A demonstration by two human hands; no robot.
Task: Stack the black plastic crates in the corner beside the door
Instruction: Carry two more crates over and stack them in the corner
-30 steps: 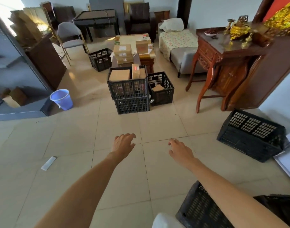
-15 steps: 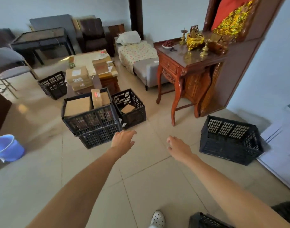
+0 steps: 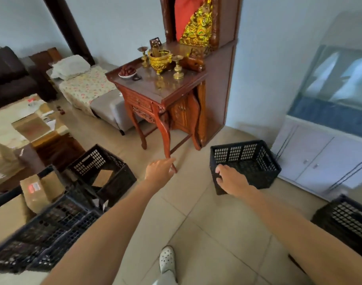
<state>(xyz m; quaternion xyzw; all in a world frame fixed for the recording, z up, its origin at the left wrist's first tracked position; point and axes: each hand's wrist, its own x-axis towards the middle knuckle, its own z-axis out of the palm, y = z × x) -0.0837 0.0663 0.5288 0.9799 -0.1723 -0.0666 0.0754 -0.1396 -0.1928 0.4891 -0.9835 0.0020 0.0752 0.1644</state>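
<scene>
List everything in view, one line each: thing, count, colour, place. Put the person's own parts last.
empty crate: 1, black, floor beside white cabinet
other crates: at least 4, black, left and lower right
cardboard boxes: several, brown, left
altar table: 1, red-brown, centre
brass vessels: several, gold, on altar table
white cabinet: 1, right
daybed: 1, floral and grey, behind
shoe: 1, white, bottom
left hand: open, in air
right hand: at empty crate's near corner
</scene>
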